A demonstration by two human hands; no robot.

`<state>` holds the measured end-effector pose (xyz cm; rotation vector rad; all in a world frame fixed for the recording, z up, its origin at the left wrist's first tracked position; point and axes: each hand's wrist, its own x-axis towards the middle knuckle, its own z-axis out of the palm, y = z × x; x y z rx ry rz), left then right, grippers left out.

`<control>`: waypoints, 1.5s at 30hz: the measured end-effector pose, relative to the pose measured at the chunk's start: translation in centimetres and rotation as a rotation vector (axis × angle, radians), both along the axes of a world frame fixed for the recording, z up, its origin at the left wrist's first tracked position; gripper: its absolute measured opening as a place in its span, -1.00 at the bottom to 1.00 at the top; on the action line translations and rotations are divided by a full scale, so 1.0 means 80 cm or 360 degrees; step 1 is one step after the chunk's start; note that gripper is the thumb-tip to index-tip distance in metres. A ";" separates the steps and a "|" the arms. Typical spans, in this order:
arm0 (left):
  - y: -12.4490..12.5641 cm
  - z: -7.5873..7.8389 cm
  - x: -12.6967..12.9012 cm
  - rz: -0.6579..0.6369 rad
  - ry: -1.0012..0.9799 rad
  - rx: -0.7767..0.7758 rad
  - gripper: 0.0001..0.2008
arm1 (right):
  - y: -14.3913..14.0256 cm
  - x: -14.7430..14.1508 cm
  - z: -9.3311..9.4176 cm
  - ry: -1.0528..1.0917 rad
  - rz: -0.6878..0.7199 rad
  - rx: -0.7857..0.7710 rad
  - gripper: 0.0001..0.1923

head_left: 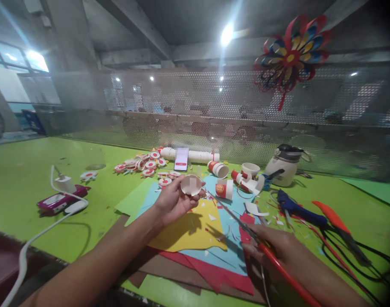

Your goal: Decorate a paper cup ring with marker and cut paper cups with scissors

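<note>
My left hand (pixel 172 204) is closed on a round white paper cup base (pixel 191 186), its flat face turned toward me above the yellow paper (pixel 182 232). In my right hand (pixel 278 245) is a pair of scissors with red handles (pixel 272 257). The blades point up and left toward the cup base, apart from it; whether they are spread is hard to tell. Just beyond, a red and white paper cup (pixel 224 189) lies on its side. Paper scraps (pixel 212 217) are scattered over blue, yellow and red sheets.
Several red and white paper pieces (pixel 152 164) are heaped at the back, beside a propped phone (pixel 181 158) and a white roll (pixel 203 156). A glue gun (pixel 302 211), an orange-handled cutter (pixel 332 217) and cables lie right. A purple power strip (pixel 59 202) sits left.
</note>
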<state>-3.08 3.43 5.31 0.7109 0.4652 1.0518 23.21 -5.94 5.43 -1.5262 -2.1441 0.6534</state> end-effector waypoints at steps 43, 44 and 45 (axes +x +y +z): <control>-0.005 0.001 0.008 0.0089 -0.0072 -0.0101 -0.44 | -0.004 -0.008 -0.003 0.0472 0.0202 -0.0305 -0.60; -0.004 -0.001 0.007 0.0072 -0.0051 -0.0084 -0.46 | -0.003 -0.007 -0.003 0.0444 0.0203 -0.0287 -0.60; -0.003 -0.003 0.006 0.0052 -0.0027 -0.0064 -0.49 | -0.001 -0.006 -0.004 0.0411 0.0204 -0.0265 -0.60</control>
